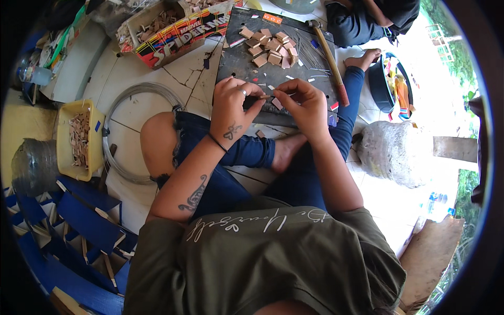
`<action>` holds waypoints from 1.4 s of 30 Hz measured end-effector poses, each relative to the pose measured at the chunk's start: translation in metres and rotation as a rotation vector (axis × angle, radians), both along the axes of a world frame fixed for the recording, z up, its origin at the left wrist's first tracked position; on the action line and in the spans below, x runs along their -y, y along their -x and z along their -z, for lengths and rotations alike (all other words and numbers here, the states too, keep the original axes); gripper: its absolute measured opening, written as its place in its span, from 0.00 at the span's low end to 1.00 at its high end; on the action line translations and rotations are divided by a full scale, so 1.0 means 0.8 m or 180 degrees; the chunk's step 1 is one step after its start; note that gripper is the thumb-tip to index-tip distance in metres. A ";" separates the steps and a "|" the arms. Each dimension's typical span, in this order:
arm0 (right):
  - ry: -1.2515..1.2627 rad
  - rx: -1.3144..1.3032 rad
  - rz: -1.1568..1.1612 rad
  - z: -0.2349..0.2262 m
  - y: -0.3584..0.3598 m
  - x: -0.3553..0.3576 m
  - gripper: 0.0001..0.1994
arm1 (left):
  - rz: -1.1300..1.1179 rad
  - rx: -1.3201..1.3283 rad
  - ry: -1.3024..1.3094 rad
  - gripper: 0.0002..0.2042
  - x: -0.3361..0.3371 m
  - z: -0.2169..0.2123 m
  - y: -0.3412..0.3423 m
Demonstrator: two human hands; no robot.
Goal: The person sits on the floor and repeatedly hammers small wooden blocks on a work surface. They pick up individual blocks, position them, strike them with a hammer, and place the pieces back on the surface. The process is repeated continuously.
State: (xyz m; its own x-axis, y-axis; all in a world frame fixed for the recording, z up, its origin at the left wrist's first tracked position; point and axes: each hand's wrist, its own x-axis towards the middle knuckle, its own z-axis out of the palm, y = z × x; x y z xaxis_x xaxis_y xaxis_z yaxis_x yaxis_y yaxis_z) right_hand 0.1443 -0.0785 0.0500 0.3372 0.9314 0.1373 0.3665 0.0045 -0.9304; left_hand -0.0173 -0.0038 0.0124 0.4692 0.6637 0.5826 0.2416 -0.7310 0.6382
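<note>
I sit cross-legged on the tiled floor with a dark flat work board (239, 58) in front of my knees. My left hand (231, 107) and right hand (304, 102) meet just above its near edge. The fingers (257, 100) of my left hand are pressed together on one end of a thin short stick or wire piece (266, 96); my right thumb and forefinger pinch its other end. Its long axis runs left to right between the two hands, level with the board, so neither hand is nearer than the other. A small pinkish wooden tile (276, 103) sits just under my right fingertips; I cannot tell whether they touch it. Further out on the board lies a heap of small tan wooden squares (270, 46), and a wooden-handled hammer (328, 55) lies along its right side.
</note>
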 end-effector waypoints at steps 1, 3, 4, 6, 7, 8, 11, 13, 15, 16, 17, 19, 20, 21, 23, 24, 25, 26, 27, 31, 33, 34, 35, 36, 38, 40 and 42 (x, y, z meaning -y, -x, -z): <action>-0.0059 0.0105 0.0040 0.000 0.003 0.000 0.04 | -0.0013 0.0023 0.0056 0.07 0.001 0.000 0.000; -0.0225 0.0305 0.0064 0.000 0.007 -0.001 0.04 | -0.0038 0.0047 0.0177 0.06 0.001 0.000 0.000; -0.0251 0.0382 0.0110 -0.001 0.008 -0.001 0.04 | -0.0029 0.0079 0.0177 0.06 0.001 0.000 0.000; -0.0264 0.0429 0.0060 -0.003 0.010 -0.002 0.04 | -0.0031 0.0135 0.0157 0.06 0.001 0.001 0.000; -0.0233 0.0443 0.0058 -0.005 0.010 -0.002 0.04 | -0.0031 0.0153 0.0146 0.06 0.001 0.001 0.000; -0.0240 0.0511 0.0020 -0.006 0.010 -0.002 0.04 | -0.0034 0.0168 0.0124 0.06 0.000 0.002 0.000; -0.0243 0.0710 -0.0037 -0.009 0.011 -0.002 0.04 | -0.0012 0.0151 0.0094 0.06 -0.001 0.003 0.000; -0.0269 0.0847 -0.0017 -0.010 0.011 -0.002 0.04 | -0.0010 0.0124 0.0096 0.06 -0.001 0.004 0.000; -0.0267 0.0777 -0.0015 -0.010 0.012 -0.002 0.04 | -0.0028 0.0104 0.0102 0.06 -0.001 0.004 0.000; -0.0237 0.0736 0.0001 -0.011 0.012 -0.002 0.04 | -0.0027 0.0103 0.0091 0.06 -0.001 0.003 0.000; -0.0266 0.0755 -0.0012 -0.011 0.012 -0.002 0.04 | -0.0028 0.0100 0.0079 0.06 -0.001 0.003 0.000; -0.0282 0.0786 -0.0026 -0.011 0.012 -0.002 0.04 | -0.0029 0.0077 0.0091 0.06 0.000 0.002 0.001; -0.0259 0.0860 -0.0065 -0.012 0.012 -0.002 0.04 | -0.0028 0.0056 0.0117 0.07 0.001 0.002 0.001; -0.0237 0.0933 -0.0103 -0.012 0.011 -0.002 0.04 | -0.0026 0.0037 0.0141 0.07 0.001 0.002 0.001; -0.0279 0.1069 -0.0172 -0.013 0.012 -0.002 0.04 | -0.0056 0.0006 0.0134 0.07 0.001 0.001 0.001; -0.0342 0.1130 -0.0202 -0.013 0.012 -0.003 0.04 | -0.0054 -0.0004 0.0134 0.07 0.002 0.001 0.001; -0.0404 0.1189 -0.0229 -0.013 0.012 -0.003 0.03 | -0.0067 -0.0011 0.0152 0.07 0.002 0.000 0.002; -0.0420 0.1193 -0.0269 -0.014 0.012 -0.005 0.03 | -0.0062 -0.0008 0.0167 0.07 0.003 0.000 0.002; -0.0443 0.1200 -0.0308 -0.014 0.012 -0.006 0.03 | -0.0055 -0.0001 0.0176 0.07 0.003 -0.001 0.001; -0.0381 0.1234 -0.0365 -0.016 0.013 -0.011 0.05 | -0.0073 0.0114 0.0259 0.05 0.005 -0.003 -0.005; -0.0234 0.1352 -0.0357 -0.019 0.011 -0.012 0.06 | 0.0025 0.0232 0.0136 0.04 0.004 -0.002 -0.009; -0.0131 0.1408 -0.0329 -0.020 0.008 -0.012 0.07 | 0.0037 0.0217 0.0136 0.04 0.003 -0.001 -0.010; -0.0385 0.1510 -0.0396 -0.021 0.003 -0.012 0.09 | 0.0053 0.0180 0.0137 0.04 0.001 0.001 -0.011; -0.0642 0.1614 -0.0461 -0.021 -0.005 -0.013 0.10 | 0.0070 0.0144 0.0135 0.03 0.000 0.002 -0.011; -0.0716 0.1819 -0.0372 -0.021 -0.030 -0.010 0.18 | 0.0183 0.0352 0.0216 0.02 0.000 0.005 -0.014; -0.0199 0.2992 0.0544 -0.016 -0.070 -0.007 0.28 | 0.0269 0.0488 0.0276 0.02 0.000 0.007 -0.014; 0.0722 0.3611 0.1162 0.000 -0.113 -0.005 0.30 | 0.0363 0.0563 0.0329 0.02 0.001 0.008 -0.015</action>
State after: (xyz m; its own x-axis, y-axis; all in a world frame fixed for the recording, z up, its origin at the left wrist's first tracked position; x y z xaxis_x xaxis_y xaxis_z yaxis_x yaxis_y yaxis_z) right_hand 0.2343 -0.0743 0.0501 0.3788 0.8478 0.3712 0.9194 -0.3906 -0.0461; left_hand -0.0049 -0.0042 0.0056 0.4411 0.6726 0.5942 0.0389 -0.6758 0.7361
